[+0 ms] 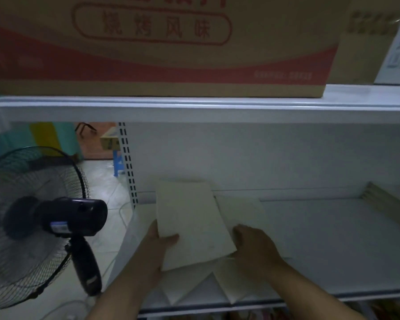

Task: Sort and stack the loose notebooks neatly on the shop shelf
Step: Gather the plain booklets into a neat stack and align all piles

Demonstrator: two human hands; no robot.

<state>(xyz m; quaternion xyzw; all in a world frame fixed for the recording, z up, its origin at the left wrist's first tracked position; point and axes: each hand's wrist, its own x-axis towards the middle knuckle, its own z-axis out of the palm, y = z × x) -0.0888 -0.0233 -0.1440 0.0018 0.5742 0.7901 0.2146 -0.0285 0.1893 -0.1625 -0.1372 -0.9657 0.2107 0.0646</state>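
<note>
Left hand (157, 245): pinching plain, cream, unmarked notebook (192, 222) at 8 o'clock corner. Right hand (254, 245): against 4 o'clock edge, grip unclear.

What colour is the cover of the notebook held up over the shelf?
The notebook is plain cream, no pattern visible; head view.

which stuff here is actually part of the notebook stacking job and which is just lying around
Job: top notebook, gripped by the left hand and right hand; loose notebooks under it; lower shelf.
Lying about: standing fan left of the shelf; cardboard box on the upper shelf; blue stool behind.
</note>
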